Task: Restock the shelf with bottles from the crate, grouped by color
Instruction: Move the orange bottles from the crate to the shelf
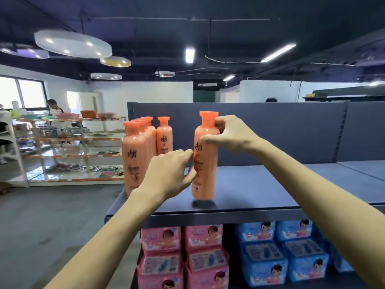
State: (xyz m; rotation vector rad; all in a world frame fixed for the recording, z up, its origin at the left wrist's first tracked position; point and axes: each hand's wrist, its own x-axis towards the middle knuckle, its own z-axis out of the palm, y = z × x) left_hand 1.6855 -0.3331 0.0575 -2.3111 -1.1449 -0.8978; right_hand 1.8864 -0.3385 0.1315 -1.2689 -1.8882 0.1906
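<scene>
Orange bottle (pixel 205 155) stands upright near the front of the dark blue top shelf (pixel 260 190), gripped at its shoulder by the right hand (pixel 231 134) and pinched lower down by the left hand (pixel 168 172). Whether its base touches the board is unclear, and its label print is blurred. Matching bottles (pixel 137 151) line the shelf's left end, with pink packs (pixel 162 255) and blue packs (pixel 264 253) below, in a dark-ceilinged shop.

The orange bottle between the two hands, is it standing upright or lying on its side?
Upright: the orange bottle has its cap on top and its base down at the shelf, leaning slightly.
</scene>
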